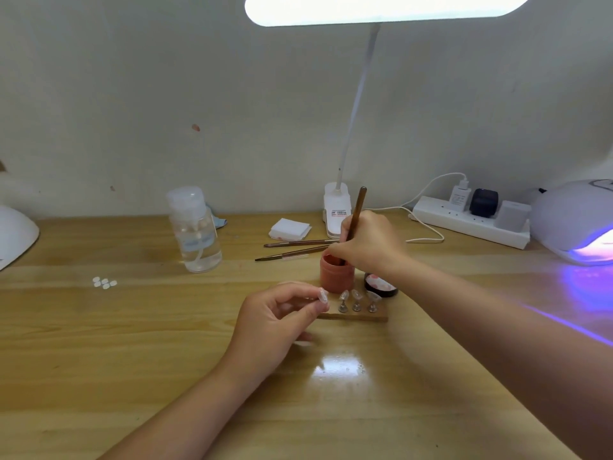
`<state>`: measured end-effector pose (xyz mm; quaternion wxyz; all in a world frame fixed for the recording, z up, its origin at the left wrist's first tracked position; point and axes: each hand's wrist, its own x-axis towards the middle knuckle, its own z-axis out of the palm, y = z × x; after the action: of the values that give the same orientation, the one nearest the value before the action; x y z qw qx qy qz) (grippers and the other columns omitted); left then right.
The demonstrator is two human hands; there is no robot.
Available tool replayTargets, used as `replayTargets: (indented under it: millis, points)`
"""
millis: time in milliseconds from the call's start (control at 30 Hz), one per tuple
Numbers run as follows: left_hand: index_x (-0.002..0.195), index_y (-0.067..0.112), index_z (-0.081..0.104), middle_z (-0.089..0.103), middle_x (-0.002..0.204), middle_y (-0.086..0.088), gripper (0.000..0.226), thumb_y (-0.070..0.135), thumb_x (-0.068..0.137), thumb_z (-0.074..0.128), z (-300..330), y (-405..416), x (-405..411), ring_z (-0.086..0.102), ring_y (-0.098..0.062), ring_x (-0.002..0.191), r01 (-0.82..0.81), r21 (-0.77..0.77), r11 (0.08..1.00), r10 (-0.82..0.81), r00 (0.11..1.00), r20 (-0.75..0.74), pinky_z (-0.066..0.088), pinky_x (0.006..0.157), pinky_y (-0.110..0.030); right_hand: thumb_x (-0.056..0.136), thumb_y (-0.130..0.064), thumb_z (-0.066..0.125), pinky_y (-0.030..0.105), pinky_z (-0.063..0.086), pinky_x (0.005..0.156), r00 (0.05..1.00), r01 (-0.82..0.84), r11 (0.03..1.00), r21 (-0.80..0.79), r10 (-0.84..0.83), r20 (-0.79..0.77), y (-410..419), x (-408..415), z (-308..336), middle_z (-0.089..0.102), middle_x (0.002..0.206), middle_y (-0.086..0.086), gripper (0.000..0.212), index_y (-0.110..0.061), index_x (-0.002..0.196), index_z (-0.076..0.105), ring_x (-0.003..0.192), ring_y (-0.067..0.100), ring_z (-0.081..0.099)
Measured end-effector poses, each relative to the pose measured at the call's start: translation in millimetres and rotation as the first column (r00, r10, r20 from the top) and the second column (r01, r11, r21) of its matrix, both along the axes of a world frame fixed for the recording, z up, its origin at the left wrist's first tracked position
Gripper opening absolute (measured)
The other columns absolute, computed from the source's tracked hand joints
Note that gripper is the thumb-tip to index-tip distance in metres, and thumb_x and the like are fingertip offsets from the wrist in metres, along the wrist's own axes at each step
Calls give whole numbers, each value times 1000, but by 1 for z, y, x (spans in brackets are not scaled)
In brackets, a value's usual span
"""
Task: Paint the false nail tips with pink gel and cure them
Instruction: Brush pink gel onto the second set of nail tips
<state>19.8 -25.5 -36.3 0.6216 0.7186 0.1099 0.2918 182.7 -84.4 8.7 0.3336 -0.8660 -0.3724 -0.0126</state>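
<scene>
Can't see my brush (355, 218) tip, it's down inside the pink jar (336, 273). The curing lamp (575, 220) is chopped off at the right edge, and the label on the clear bottle (196, 230) is too blurry to read.

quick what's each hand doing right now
Left hand: closed, pinching a clear nail tip in its fingers.
Right hand: closed on a brush, bristles dipped in the pink gel jar.

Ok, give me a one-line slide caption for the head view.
Right hand dips a brush into the pink gel pot while the left hand holds a nail tip.
</scene>
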Motion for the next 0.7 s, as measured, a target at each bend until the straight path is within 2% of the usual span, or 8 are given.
replayTargets:
  millis: [133,200,267,367,467,567,700]
  points:
    - [72,33,74,72,82,8,13,25,62,70,-1,1,1,69,-10,76,-6,13,1000,6,1000,23,51,52,-18,73,-19,69,35,49,62,998,14,997,76,-10,-56,-1,2,5,60,62,0,24,-17,55,53,70,17,59]
    - [71,34,74,72,82,8,14,23,62,70,-1,1,1,69,-8,73,-5,19,1000,5,1000,29,51,52,-16,73,-16,67,29,43,51,995,49,985,165,-33,-98,-4,6,12,55,49,-5,29,-18,49,51,55,11,53]
    - [70,34,75,72,82,8,15,21,62,70,-1,0,1,68,-7,72,-1,6,1000,1,1000,29,50,52,-15,74,-15,66,24,39,50,990,78,974,211,-51,-132,-8,10,16,48,42,-8,31,-17,47,50,47,7,46]
    - [68,33,75,73,82,5,15,20,61,70,-1,0,1,68,-7,72,-4,1,1000,4,1000,23,49,53,-13,75,-14,64,26,44,58,974,116,960,254,-59,-220,-14,15,16,49,43,-4,29,-13,49,50,48,9,46]
    - [67,31,75,73,82,3,20,11,66,71,-1,0,1,68,-7,72,-8,2,1000,8,1000,9,49,53,-13,75,-11,63,23,41,53,951,152,943,297,-58,-303,-20,17,14,50,44,-1,29,-13,50,48,46,9,46]
    - [66,30,74,73,83,4,30,1,70,70,-2,0,2,68,-6,72,-14,14,1000,14,1000,-4,50,52,-14,77,-11,62,23,42,53,949,165,936,312,-65,-309,-24,18,13,51,46,0,30,-13,50,48,49,11,47]
    - [65,32,74,73,83,7,30,2,69,71,-1,0,2,68,-8,75,-29,31,999,29,999,-14,52,58,-15,77,-12,61,23,37,50,945,185,932,311,-81,-318,-26,20,12,50,46,0,30,-13,50,48,48,10,45]
